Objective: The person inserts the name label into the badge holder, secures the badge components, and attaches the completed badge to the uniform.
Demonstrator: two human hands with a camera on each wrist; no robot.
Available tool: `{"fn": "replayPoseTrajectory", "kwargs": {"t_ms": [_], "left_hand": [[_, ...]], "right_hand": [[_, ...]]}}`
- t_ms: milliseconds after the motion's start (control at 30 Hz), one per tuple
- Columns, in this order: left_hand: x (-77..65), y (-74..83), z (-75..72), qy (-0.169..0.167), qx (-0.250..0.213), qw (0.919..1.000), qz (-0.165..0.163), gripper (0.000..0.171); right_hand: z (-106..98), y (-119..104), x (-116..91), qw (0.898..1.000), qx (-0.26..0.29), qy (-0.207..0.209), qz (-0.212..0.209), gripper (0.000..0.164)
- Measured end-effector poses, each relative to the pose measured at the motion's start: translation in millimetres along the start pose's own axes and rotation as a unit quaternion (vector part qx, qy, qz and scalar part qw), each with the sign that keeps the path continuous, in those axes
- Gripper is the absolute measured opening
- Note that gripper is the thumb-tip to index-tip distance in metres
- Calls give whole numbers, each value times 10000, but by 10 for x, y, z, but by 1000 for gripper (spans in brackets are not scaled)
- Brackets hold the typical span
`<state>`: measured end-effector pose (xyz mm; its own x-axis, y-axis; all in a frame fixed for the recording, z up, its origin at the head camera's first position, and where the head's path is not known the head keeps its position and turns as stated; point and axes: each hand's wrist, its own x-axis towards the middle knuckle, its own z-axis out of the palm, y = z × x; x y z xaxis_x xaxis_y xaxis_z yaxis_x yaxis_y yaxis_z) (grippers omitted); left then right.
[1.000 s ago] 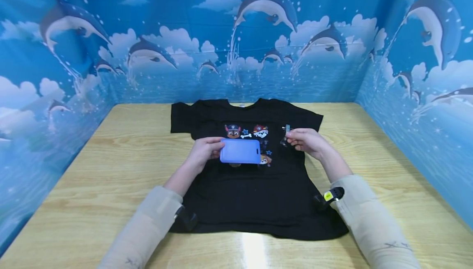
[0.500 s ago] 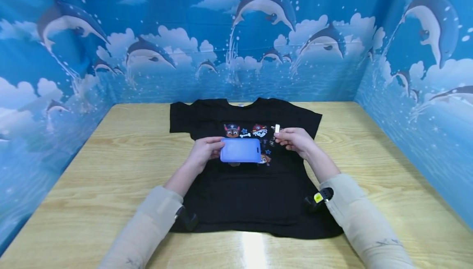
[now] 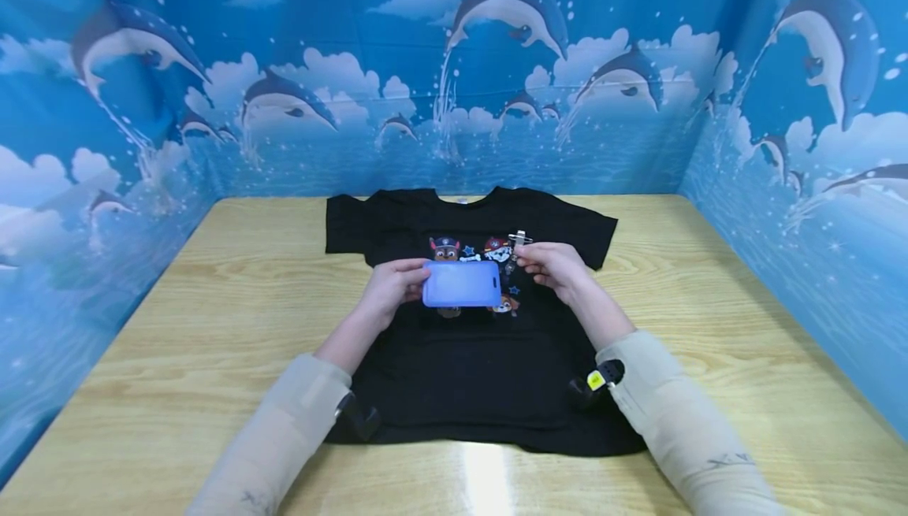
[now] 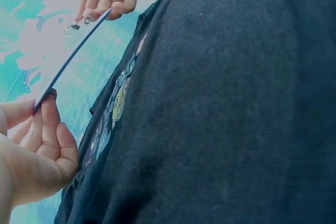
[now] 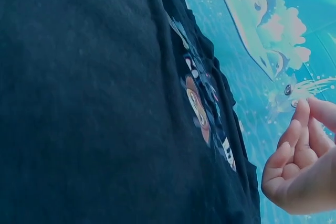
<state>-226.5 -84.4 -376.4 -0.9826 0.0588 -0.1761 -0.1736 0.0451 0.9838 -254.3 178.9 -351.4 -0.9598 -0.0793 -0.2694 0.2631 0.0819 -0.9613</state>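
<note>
My left hand (image 3: 391,289) pinches the left end of a blue badge holder (image 3: 462,284), held flat above a black T-shirt (image 3: 489,382). A dark slot shows near the holder's right end. From the left wrist view the holder (image 4: 73,56) appears edge-on, between thumb and fingers. Just right of it, my right hand (image 3: 555,265) pinches a small metal badge clip (image 3: 520,239) between thumb and fingertips. In the right wrist view part of the clip (image 5: 288,89) sticks out past the fingertips, close to the holder's end but apart from it.
The T-shirt lies spread on a light wooden table (image 3: 234,303), with cartoon dog prints (image 3: 445,248) on its chest. A blue dolphin-patterned curtain (image 3: 355,67) encloses the back and both sides. A wristband (image 3: 603,376) with a yellow-marked device sits on the right sleeve.
My right hand has moved left with the badge clip, closing in on the badge holder's slotted end. My left hand and the holder have stayed nearly in place, rising very slightly.
</note>
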Motion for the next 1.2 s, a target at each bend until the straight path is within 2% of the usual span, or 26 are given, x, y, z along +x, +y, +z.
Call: {"fn": "replayPoseTrajectory", "kwargs": {"t_ms": [267, 367, 533, 667, 833, 967, 1200], "left_hand": [[26, 4, -6, 110, -134, 9998, -13, 31], [34, -2, -11, 160, -218, 9996, 10, 31], [7, 0, -22, 176, -372, 9990, 170, 32], [-33, 14, -33, 175, -474, 9982, 317, 31], [-10, 20, -29, 249, -470, 9984, 194, 32], [11, 19, -26, 312, -551, 9979, 100, 33], [3, 25, -24, 337, -712, 9968, 98, 33]], "right_hand": [[132, 24, -11, 9990, 433, 136, 34, 2], [182, 38, -10, 9975, 646, 293, 62, 6], [231, 58, -15, 9949, 803, 593, 110, 1], [259, 77, -20, 9924, 875, 851, 132, 8], [299, 108, -27, 9886, 1100, 1023, 110, 1], [324, 141, -29, 9862, 1256, 1067, 123, 7], [368, 178, -22, 9849, 1334, 1086, 175, 5]]}}
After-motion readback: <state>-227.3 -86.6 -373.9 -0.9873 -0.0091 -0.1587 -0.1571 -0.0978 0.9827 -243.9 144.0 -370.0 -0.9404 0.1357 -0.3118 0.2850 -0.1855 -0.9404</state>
